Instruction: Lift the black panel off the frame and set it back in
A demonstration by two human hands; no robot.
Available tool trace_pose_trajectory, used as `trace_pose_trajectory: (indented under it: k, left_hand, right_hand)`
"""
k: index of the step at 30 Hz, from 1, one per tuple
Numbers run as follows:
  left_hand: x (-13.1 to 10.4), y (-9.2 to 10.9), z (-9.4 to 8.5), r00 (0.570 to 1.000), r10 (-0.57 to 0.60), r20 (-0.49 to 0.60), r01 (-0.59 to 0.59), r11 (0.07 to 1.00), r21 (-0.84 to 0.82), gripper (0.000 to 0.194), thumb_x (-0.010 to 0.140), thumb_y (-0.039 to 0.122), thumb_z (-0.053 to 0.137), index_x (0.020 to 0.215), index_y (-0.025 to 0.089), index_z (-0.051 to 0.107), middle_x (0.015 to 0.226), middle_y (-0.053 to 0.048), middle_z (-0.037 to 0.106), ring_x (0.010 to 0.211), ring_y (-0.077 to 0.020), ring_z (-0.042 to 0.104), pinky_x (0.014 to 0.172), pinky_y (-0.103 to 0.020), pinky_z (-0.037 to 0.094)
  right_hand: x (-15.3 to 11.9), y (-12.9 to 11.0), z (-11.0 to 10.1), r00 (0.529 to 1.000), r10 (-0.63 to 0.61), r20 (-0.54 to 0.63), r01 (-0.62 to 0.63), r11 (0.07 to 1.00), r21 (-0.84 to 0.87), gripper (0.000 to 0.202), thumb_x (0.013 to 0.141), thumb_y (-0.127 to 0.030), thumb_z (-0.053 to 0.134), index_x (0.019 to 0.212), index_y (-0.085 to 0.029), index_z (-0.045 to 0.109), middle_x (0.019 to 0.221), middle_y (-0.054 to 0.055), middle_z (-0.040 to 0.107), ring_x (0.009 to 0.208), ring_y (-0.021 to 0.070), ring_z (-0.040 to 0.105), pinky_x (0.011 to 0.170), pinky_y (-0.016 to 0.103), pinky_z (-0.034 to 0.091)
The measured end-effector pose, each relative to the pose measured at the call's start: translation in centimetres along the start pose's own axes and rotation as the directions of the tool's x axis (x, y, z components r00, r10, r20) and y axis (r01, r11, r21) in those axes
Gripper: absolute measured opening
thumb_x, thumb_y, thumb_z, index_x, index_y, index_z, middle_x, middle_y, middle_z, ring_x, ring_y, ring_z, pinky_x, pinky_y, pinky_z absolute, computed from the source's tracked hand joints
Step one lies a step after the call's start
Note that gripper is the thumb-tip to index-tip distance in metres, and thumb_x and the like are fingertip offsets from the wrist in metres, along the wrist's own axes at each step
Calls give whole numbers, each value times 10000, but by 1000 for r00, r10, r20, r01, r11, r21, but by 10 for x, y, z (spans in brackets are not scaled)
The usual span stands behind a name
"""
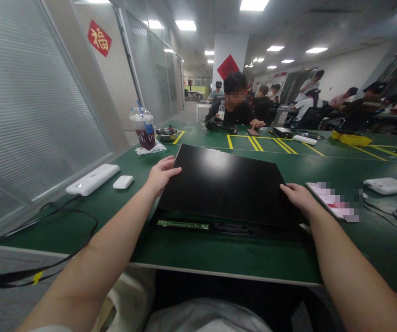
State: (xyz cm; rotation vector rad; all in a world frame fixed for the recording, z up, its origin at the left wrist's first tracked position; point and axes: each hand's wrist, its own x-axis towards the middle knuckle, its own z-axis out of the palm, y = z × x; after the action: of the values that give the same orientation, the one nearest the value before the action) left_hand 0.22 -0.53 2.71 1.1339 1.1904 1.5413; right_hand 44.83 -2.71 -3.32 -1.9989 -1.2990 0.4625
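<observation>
A flat black display panel [222, 184], glossy with a ceiling light mirrored in it, is tilted above the green table. My left hand [164, 175] grips its left edge, thumb on the face and fingers partly behind. On the opposite side my right hand [298, 198] holds the right edge, thumb on top and the other fingers mostly hidden underneath. Below the panel's near edge a dark frame shows, with a narrow green circuit board [183, 225] along its left part. Whatever else lies under the panel is hidden.
On the left are a white power bank [93, 180], a small white case [123, 182] and black cables. A lidded drink cup [143, 129] stands behind on tissue. To the right lie a phone [331, 200] and a white box [388, 185]. A person [236, 101] sits across the table.
</observation>
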Motion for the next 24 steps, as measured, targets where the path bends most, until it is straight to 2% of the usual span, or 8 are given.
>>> trace_pose_trajectory:
  k: [3,6,9,11,13,18,21,24]
  left_hand:
    - [1,-4,-2,999,-30,20,31,998,-51,367,554,53,814,905,152,772,1205,-94,699,1099,-282,664,908,-344,553]
    - [5,-11,-7,994,-103,45,107,988,-114,534,555,90,812,1080,158,743,904,-62,763,876,-250,715,805,-364,576]
    - [9,-13,-13,998,-44,38,50,982,-181,576,529,107,817,1096,168,735,905,-42,774,837,-223,716,793,-337,569]
    - [11,-11,-15,999,-14,50,24,975,-222,559,523,111,811,1075,170,742,946,-43,779,864,-220,715,808,-328,566]
    - [10,-8,-15,997,-31,70,47,968,-248,536,529,108,797,1058,173,747,956,-47,781,876,-228,718,813,-337,569]
    - [10,-6,-13,986,-141,87,160,947,-277,476,547,60,756,1013,157,745,906,-55,782,833,-223,728,780,-339,583]
    - [12,-9,-12,969,-241,53,246,934,-258,292,608,64,734,894,122,738,818,-64,767,724,-176,709,684,-281,576]
    - [14,-10,-14,954,-299,32,299,929,-217,111,697,108,725,808,110,720,787,-70,746,626,-126,664,579,-226,541]
  right_hand:
    - [-5,-5,-4,998,44,-52,-38,994,99,301,807,-479,587,812,-209,721,925,123,738,966,318,679,889,423,512]
    - [-11,-15,-8,993,17,-120,19,955,295,237,738,-441,660,788,-210,678,858,88,724,957,294,659,900,397,496]
    - [-20,-29,-14,999,-21,-34,38,773,633,232,664,-357,708,825,-214,623,843,51,717,935,251,665,870,339,510]
    - [-27,-38,-19,997,-63,37,14,663,748,265,662,-321,695,893,-227,606,880,32,725,939,236,675,865,329,521]
    - [-35,-44,-26,993,-70,94,-29,630,776,302,686,-313,666,975,-242,618,915,30,733,938,242,687,867,349,535]
    - [-46,-45,-41,957,54,286,-246,675,696,385,650,-286,671,1028,-215,681,874,89,739,863,308,715,809,426,578]
    - [-46,-45,-47,975,30,222,-186,665,723,373,680,-307,655,1043,-228,687,920,82,746,897,316,720,821,439,585]
    - [-43,-43,-51,987,93,131,-160,624,765,290,724,-303,609,992,-227,692,932,87,747,911,314,723,828,448,588]
